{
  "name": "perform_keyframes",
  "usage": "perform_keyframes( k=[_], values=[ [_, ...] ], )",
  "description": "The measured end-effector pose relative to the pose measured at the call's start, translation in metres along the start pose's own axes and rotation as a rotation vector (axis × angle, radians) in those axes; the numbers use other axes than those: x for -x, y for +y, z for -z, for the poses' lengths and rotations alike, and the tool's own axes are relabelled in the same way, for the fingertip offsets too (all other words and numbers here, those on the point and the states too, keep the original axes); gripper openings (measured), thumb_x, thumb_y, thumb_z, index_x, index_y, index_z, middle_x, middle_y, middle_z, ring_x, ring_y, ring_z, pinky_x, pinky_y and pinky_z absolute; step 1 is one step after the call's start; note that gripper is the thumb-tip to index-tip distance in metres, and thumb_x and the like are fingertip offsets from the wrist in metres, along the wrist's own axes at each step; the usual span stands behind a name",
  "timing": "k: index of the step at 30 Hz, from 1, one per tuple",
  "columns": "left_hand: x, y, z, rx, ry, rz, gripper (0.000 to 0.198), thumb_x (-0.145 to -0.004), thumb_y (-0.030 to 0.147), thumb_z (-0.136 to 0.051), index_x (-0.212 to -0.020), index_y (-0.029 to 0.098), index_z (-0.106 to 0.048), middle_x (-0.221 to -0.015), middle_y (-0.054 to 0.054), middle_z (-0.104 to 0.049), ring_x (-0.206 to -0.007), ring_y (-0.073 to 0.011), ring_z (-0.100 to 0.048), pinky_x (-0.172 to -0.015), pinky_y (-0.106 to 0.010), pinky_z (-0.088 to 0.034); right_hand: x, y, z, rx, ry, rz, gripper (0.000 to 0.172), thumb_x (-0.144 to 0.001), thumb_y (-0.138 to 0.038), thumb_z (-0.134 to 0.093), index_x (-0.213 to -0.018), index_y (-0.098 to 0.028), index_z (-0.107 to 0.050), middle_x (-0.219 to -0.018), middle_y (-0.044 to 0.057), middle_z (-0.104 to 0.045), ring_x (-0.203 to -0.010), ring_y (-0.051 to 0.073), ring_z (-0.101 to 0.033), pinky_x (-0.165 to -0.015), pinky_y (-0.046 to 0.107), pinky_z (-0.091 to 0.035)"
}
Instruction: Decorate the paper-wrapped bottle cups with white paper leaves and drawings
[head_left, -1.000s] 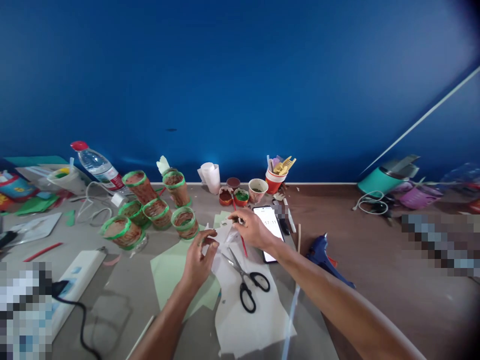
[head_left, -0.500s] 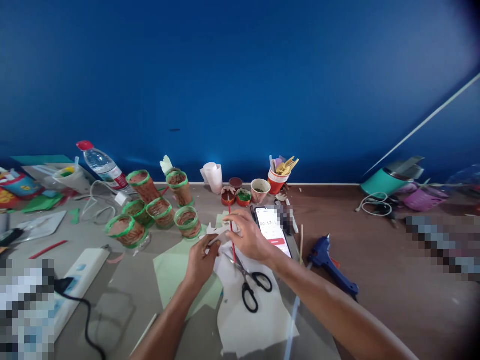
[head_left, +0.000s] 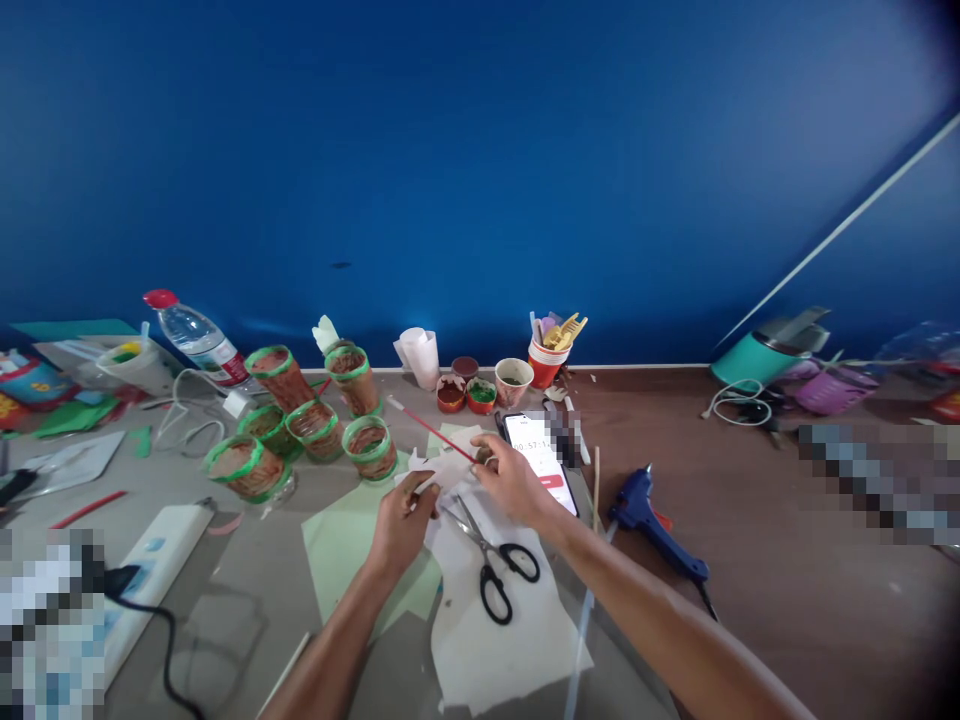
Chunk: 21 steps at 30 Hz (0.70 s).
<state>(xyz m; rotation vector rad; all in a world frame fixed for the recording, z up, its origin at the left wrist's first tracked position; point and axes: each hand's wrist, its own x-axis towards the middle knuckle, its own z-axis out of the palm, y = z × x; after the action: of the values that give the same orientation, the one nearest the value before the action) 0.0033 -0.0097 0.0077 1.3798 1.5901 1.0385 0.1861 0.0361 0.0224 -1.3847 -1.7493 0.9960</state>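
— Cluttered table [head_left: 787, 560] under a plain blue wall [head_left: 480, 150]: what stood at the left end?

— A water bottle [head_left: 196, 337] lay tilted at the back. A cluster of brown-wrapped cups [head_left: 319, 428] with green rims stood nearer, and a power strip [head_left: 154, 560] lay near the front edge. A green sheet [head_left: 341, 550] lay flat beside them.

— And the hands?

— The left hand [head_left: 401, 520] pinched the near edge of a white paper cutout [head_left: 442, 470] between thumb and fingers, holding it just above the green sheet. It had kept that pinch over the last second. The right hand [head_left: 514, 480] was closed around the lower end of a red brush [head_left: 435, 432], just right of the cutout.

— So what had changed?

— The brush. Half a second before, it stood almost upright across the cutout, its lower end toward the scissors [head_left: 491, 565]. Now it slanted low, its far tip pointing up and left toward the cups. I judged that a turn of the brush in the fingers, not a stroke. Whether it touched the paper, I could not tell.

— Further right?

— The scissors lay on a white sheet [head_left: 502, 640]. A lit phone [head_left: 544, 460] lay behind the right hand, and small paint pots [head_left: 465, 393] stood near the wall. A blue glue gun [head_left: 652, 520] lay well apart.
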Motion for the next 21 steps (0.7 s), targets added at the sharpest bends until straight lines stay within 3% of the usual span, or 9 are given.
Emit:
perform_keyframes(
  k=[5, 10, 18, 21],
  values=[
    [0.000, 0.003, 0.001, 0.035, 0.018, -0.043, 0.027, -0.079, 0.039, -0.053, -0.089, 0.017, -0.063, -0.053, 0.003, -0.057, -0.051, -0.0145, -0.057, -0.051, -0.023, -0.041, -0.003, 0.014, 0.006, 0.027, 0.073, -0.041, 0.030, -0.078, -0.018, -0.052, -0.107, -0.015, -0.062, -0.104, 0.011, -0.065, -0.088, 0.021, -0.063, -0.082, 0.035, -0.051],
    [0.001, 0.004, 0.003, 0.081, 0.014, -0.067, 0.028, -0.082, 0.040, -0.052, -0.093, 0.016, -0.062, -0.060, 0.001, -0.063, -0.057, -0.0160, -0.061, -0.055, -0.024, -0.044, -0.002, 0.023, -0.001, 0.051, 0.100, -0.052, 0.040, -0.073, -0.014, -0.054, -0.113, -0.015, -0.061, -0.110, 0.013, -0.063, -0.096, 0.024, -0.062, -0.089, 0.041, -0.049],
    [0.000, 0.002, 0.003, 0.095, 0.020, -0.087, 0.028, -0.082, 0.039, -0.053, -0.094, 0.016, -0.062, -0.064, -0.001, -0.067, -0.062, -0.0177, -0.065, -0.059, -0.025, -0.047, 0.001, 0.020, -0.008, 0.032, 0.142, -0.030, 0.049, -0.071, -0.010, -0.052, -0.120, -0.016, -0.056, -0.115, 0.013, -0.058, -0.106, 0.025, -0.057, -0.096, 0.044, -0.045],
    [0.001, 0.003, 0.003, 0.093, 0.013, -0.097, 0.027, -0.082, 0.039, -0.053, -0.094, 0.016, -0.062, -0.065, -0.001, -0.067, -0.062, -0.0175, -0.066, -0.060, -0.025, -0.047, 0.002, 0.016, -0.005, 0.013, 0.158, -0.034, 0.045, -0.072, -0.013, -0.053, -0.117, -0.015, -0.057, -0.111, 0.013, -0.057, -0.101, 0.025, -0.058, -0.094, 0.043, -0.046]
  ],
)
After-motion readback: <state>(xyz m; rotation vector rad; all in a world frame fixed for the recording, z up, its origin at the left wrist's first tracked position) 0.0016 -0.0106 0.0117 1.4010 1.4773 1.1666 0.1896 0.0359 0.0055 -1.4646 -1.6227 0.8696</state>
